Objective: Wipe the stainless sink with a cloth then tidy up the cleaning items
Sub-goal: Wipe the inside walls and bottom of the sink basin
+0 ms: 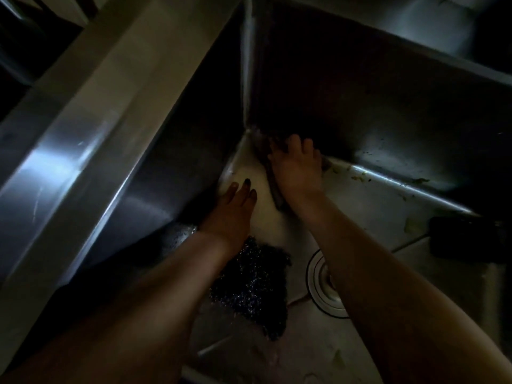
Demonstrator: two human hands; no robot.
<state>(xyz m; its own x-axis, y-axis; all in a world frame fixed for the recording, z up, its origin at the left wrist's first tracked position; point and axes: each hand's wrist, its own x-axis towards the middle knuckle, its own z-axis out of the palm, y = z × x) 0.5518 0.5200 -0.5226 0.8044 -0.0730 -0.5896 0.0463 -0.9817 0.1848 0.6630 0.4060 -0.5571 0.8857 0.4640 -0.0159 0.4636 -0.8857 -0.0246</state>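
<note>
Firstly, cloth (274, 191): brown and bunched, on the sink floor in the far left corner, where the left wall and the back wall meet; most of it is under the right hand.
Right hand (297, 170): it lies on top of the cloth and presses it into the corner.
Right fingers (295, 142): stretched forward and a little apart, with the tips at the foot of the back wall; the picture is blurred here, so I cannot tell if the tips hook round the cloth.
Left hand (232, 212): palm down on the bare floor, just beside the left wall and apart from the cloth.
Left fingers (246, 187): straight and close together; they touch only the steel.
Sink (388, 106): deep stainless basin with steep walls on the left and at the back, which close the corner on two sides.
Open room: bare floor between the two hands, and more floor to the right of the right forearm.
Scourer (252, 286): dark glittering mesh on the floor, partly under the left forearm.
Drain (318, 284): round, between the forearms, half hidden by the right one.
Scraps (357, 177): small pale bits along the seam of the back wall.
Dark block (465, 239): on the floor at the right, well apart from the hands; too dim to identify.
</note>
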